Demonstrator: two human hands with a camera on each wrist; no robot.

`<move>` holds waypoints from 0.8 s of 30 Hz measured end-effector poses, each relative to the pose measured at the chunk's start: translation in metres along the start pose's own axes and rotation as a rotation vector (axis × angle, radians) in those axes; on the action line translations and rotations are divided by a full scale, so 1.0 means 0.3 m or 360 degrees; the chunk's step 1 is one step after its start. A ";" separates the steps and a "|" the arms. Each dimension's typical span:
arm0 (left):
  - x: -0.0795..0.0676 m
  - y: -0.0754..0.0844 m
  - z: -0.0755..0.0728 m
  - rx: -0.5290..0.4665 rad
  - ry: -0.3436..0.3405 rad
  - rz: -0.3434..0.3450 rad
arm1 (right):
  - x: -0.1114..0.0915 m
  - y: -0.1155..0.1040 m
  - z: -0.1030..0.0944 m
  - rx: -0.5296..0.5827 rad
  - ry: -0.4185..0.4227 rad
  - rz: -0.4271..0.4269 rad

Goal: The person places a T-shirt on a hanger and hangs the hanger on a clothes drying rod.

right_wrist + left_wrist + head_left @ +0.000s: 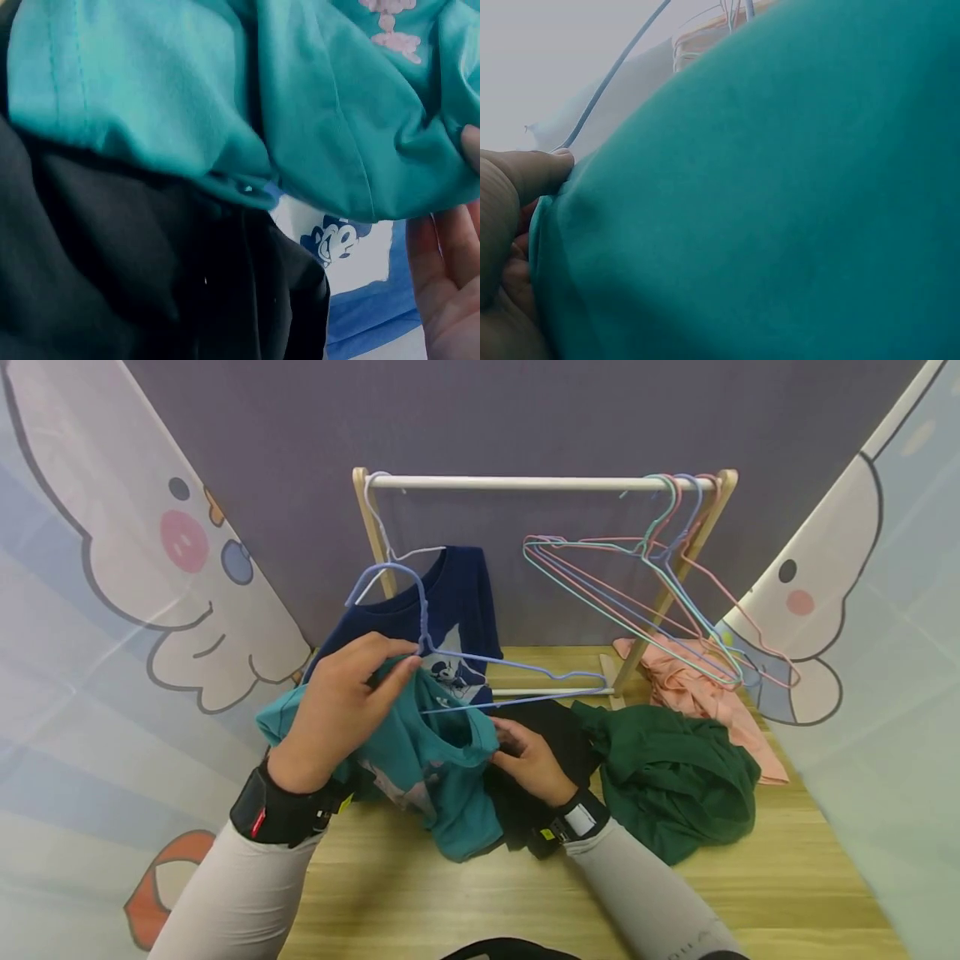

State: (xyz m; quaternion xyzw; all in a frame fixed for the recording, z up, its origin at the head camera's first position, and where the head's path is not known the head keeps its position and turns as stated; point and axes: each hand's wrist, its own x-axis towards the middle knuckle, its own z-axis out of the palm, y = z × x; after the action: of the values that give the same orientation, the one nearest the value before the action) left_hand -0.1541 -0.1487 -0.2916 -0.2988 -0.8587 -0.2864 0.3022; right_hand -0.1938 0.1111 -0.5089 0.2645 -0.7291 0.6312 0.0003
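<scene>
A blue wire clothes hanger (517,662) is partly inside a teal T-shirt (450,760), its left side hidden by cloth and its right arm bare beyond the neckline. My left hand (330,702) pinches the hanger just below its hook, with the shirt's fabric under the same hand. In the left wrist view, the thumb presses where the hanger (611,71) meets the teal cloth (742,202). My right hand (534,764) pinches the shirt beside its collar. Fingers (450,255) of that hand show behind the cloth in the right wrist view.
A garment rack (510,482) stands behind. Several empty hangers (660,556) hang at its right end, and a navy printed top (468,585) hangs at its left. Black cloth (555,735), a dark green garment (675,777) and a peach one (686,672) lie on the wooden surface (420,902).
</scene>
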 end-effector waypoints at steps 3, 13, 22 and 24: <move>-0.005 -0.005 0.005 -0.0006 0.0010 -0.0022 | -0.010 0.000 0.008 0.0021 0.0076 -0.0002; -0.030 -0.034 0.016 0.0014 0.0094 -0.0047 | -0.022 -0.008 -0.007 -0.0040 0.0287 -0.0166; -0.046 -0.053 0.022 0.0031 0.0115 -0.0050 | -0.029 -0.032 -0.043 -0.0051 0.0410 -0.0123; -0.050 -0.056 0.022 0.0042 0.0125 -0.0051 | -0.027 -0.042 -0.057 -0.0034 0.0443 -0.0088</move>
State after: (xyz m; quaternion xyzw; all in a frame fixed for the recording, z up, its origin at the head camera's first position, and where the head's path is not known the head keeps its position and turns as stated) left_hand -0.1584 -0.1605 -0.3116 -0.2695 -0.8545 -0.2915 0.3349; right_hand -0.1875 0.1291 -0.4966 0.1944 -0.7212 0.6537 0.1218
